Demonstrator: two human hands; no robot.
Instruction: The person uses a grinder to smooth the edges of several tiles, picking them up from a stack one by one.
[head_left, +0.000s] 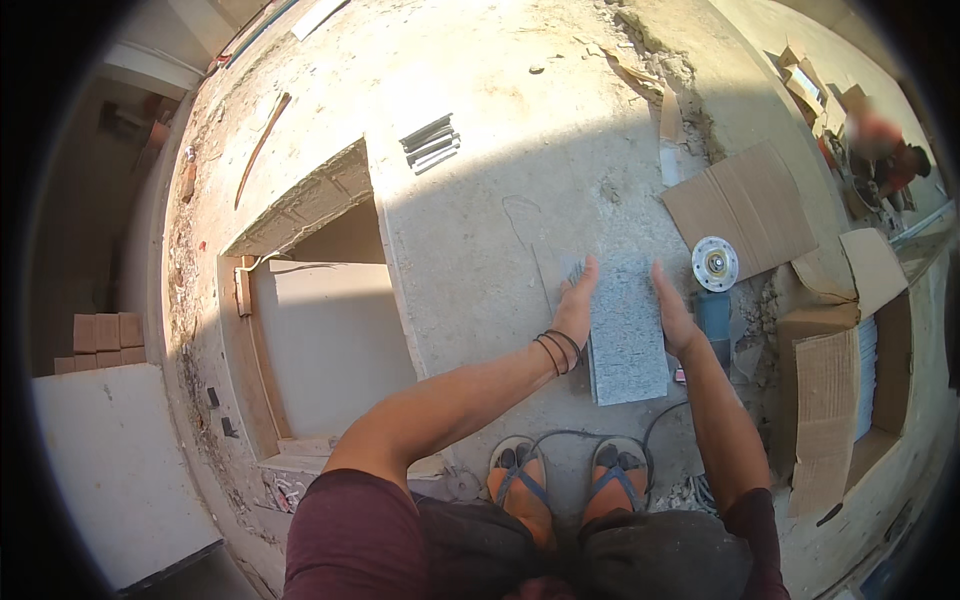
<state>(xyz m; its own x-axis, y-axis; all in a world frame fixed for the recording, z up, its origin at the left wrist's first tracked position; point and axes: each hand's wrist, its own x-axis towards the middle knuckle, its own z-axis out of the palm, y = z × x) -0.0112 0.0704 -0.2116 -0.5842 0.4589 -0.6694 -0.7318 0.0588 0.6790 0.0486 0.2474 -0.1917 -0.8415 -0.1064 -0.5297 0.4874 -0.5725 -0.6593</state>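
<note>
"Looking at the grey slab, can you say where it lies, and how is the grip?"

"It is in front of the feet, between the left hand and the right hand. Both hands stand along its long edges with rather straight fingers, so neither is clenched. Whether they press firmly or only touch, I cannot tell"

"Then what could go wrong from here?"

"First, I think, a slip. The surface looks rough and perhaps dusty, so the slab could slide down if one hand pushes less than the other. On its left side a further edge shows; if more than one piece is stacked, the lower could drop away separately"

"And who would suffer?"

"Perhaps the feet, because only flip-flops protect them"

"Does anything else disturb you?"

"Yes, the angle grinder just beside the right hand. Its disc lies uncovered on the upper side, so a knuckle could scrape it. Also the cable passes close to the feet; a careless step could catch it, and this would jerk the tool or cost the balance"
</note>
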